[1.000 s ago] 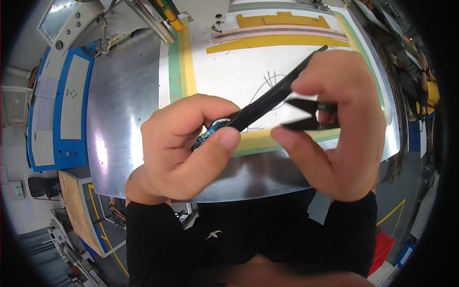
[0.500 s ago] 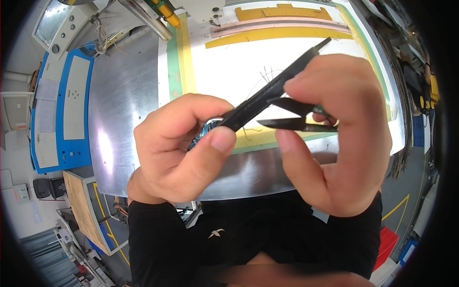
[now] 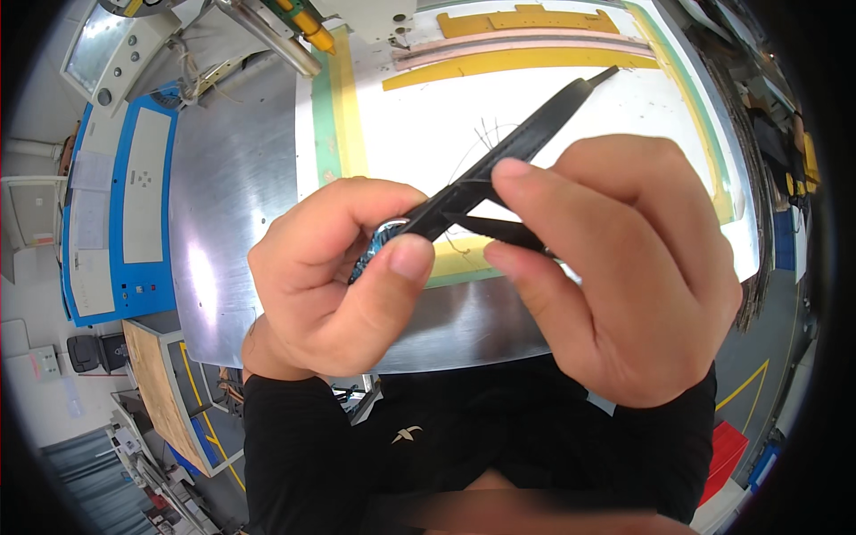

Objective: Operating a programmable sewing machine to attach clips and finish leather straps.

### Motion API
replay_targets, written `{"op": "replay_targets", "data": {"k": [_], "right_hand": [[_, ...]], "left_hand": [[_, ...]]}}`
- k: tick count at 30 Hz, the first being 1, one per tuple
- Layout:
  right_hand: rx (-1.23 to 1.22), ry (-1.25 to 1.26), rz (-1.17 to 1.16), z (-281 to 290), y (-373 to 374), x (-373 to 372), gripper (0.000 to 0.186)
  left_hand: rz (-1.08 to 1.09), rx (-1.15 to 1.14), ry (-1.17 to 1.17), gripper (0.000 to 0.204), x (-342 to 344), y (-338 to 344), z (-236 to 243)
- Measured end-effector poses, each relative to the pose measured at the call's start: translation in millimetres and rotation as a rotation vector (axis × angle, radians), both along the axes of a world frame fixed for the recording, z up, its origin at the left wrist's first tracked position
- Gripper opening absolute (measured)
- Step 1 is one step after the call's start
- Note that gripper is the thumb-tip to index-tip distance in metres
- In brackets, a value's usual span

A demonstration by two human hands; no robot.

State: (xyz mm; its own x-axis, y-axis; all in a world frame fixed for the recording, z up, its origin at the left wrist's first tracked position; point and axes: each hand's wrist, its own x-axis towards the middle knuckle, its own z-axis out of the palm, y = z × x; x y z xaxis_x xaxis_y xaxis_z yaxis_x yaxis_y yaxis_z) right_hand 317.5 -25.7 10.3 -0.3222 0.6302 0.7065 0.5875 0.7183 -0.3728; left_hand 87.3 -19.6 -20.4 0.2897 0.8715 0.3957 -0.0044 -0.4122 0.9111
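Pinched between thumb and forefinger, the lower end of a long black stitched strip (image 3: pixel 535 129) rests in my left hand (image 3: pixel 330 281). The strip slants up to the right and tapers to a narrow tip. Inside the same hand, partly hidden, is a shiny blue patterned thing with a silvery rim (image 3: pixel 382 239); its kind does not show. My right hand (image 3: pixel 633 259) is closed on small black thread snips (image 3: pixel 504 230), blades parted and pointing left at the strip's middle. Thin loose threads (image 3: pixel 486 134) stick out beyond the strip's far edge.
Below my hands lies a metal worktop (image 3: pixel 232 178) with a white sheet (image 3: pixel 401 134) edged in green and yellow tape. Yellow templates (image 3: pixel 526 73) lie at the back. Blue-framed equipment (image 3: pixel 143 187) stands left; a yellow-tipped machine part (image 3: pixel 316 36) hangs at the back left.
My right hand has moved left along the strip, bringing the snips' blades against it; its fingers now cover more of the snips. My left hand has barely moved.
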Motion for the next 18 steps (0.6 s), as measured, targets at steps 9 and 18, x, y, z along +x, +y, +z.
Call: {"op": "replay_targets", "data": {"k": [9, 18], "right_hand": [[0.022, 0.019, 0.022, -5.1, 3.5, 1.1, 0.049], [0.011, 0.020, 0.015, -4.1, 2.5, 0.8, 0.047]], "left_hand": [[-0.001, -0.014, -0.046, 0.022, 2.4, -1.1, -3.7], [0.012, -0.012, -0.031, 0.021, 4.0, -2.8, -2.2]]}}
